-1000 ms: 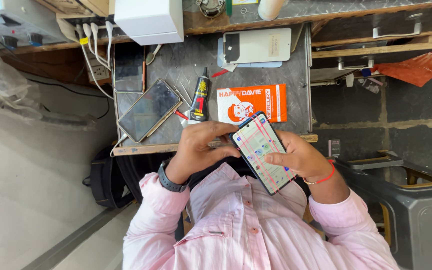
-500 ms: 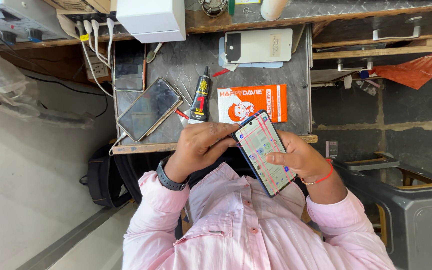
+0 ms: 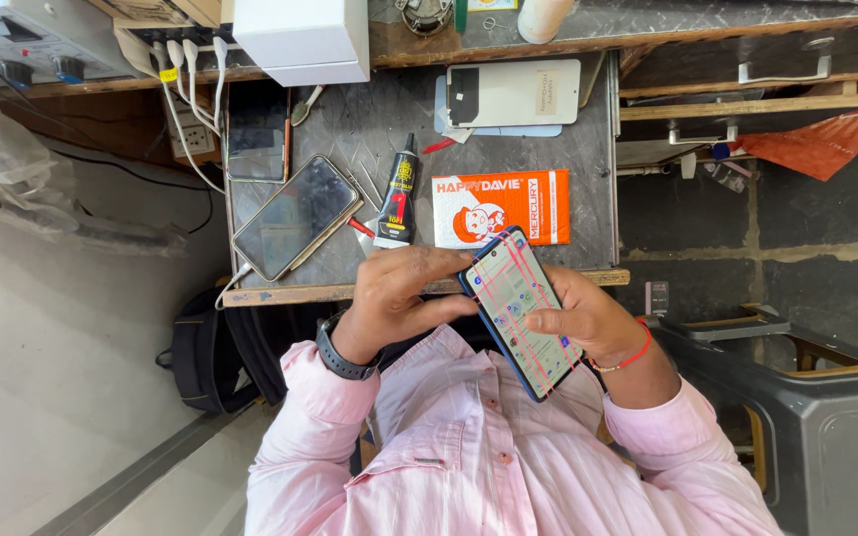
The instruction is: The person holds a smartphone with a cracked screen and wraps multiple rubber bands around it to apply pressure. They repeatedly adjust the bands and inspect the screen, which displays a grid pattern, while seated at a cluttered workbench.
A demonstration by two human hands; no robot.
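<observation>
Phone [image 3: 520,310], lit and streaked with red lines, is held above the lap just clear of the bench [image 3: 419,291] edge, gripped by the right hand [image 3: 588,323] and steadied at its top by the left hand [image 3: 399,298], so a slackened grip risks a drop.

Left hand [image 3: 394,298] slid closer against the phone [image 3: 522,310].

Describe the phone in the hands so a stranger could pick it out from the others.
Start at the grey worktop, then drop to its near wooden edge, where both hands meet. The held phone rests in the right hand, with the left hand at its top corner. Unlike the dark phone lying on the worktop, its screen is lit and crossed by pink lines.
</observation>
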